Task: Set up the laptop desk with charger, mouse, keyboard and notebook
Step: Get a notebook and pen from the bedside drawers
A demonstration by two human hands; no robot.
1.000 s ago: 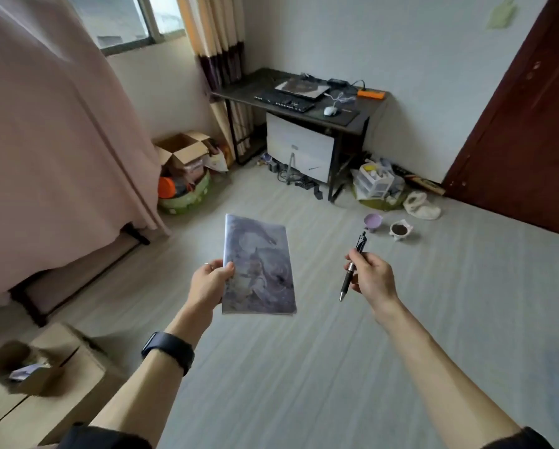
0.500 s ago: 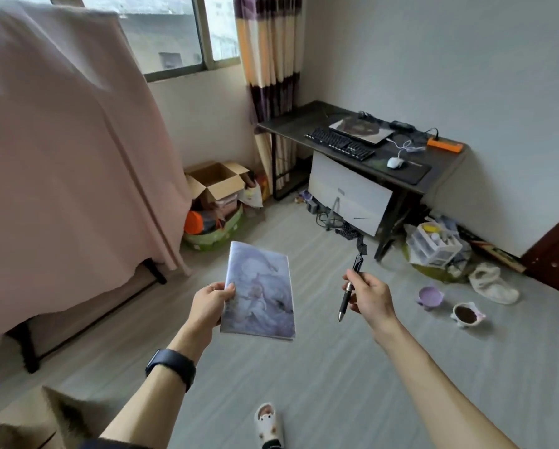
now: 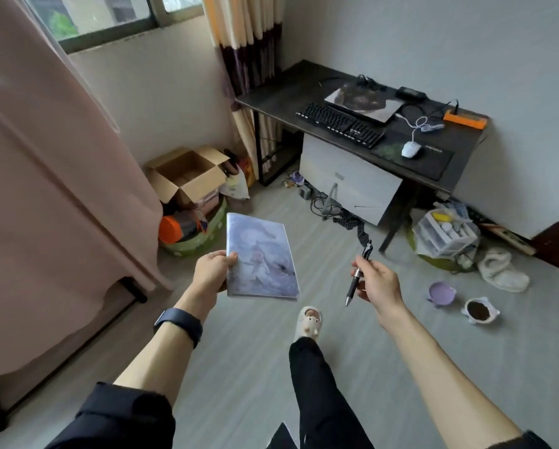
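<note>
Two items are on their way across a bedroom as a person walks toward a dark desk (image 3: pixel 271 92) by the far wall. At far left hangs a pink drape (image 3: pixel 45 173); past it an open cardboard box (image 3: pixel 187 176) sits on the floor under the window. The left hand (image 3: pixel 211 270) pinches the notebook (image 3: pixel 258 257) by its left edge, thumb on the cover and fingers beneath, holding it nearly flat over the floor. A slippered foot (image 3: pixel 309 322) is stepping forward between the arms. The right hand (image 3: pixel 377 281) has its fingers closed narrowly round a black pen (image 3: pixel 357 275), tip pointing down.

Compared with a second ago, the desk has grown much larger in view and moved up and right, and the foot has come into sight: the person has closed in, though the notebook is well short of the desktop. On the desk, from left, lie the black keyboard (image 3: pixel 339 124), a closed laptop (image 3: pixel 364 103) behind it, a black charger brick (image 3: pixel 411 91) at the back edge, a white mouse (image 3: pixel 410 149) on a dark mat (image 3: pixel 433 157), and an orange block (image 3: pixel 464 119) at far right.

With keyboard, mouse and charger apparently placed, the notebook looks to be the last piece outstanding; the bare left end of the desktop seems the likeliest landing spot. Loose cables (image 3: pixel 323 205) on the floor under the desk could catch a foot.
</note>
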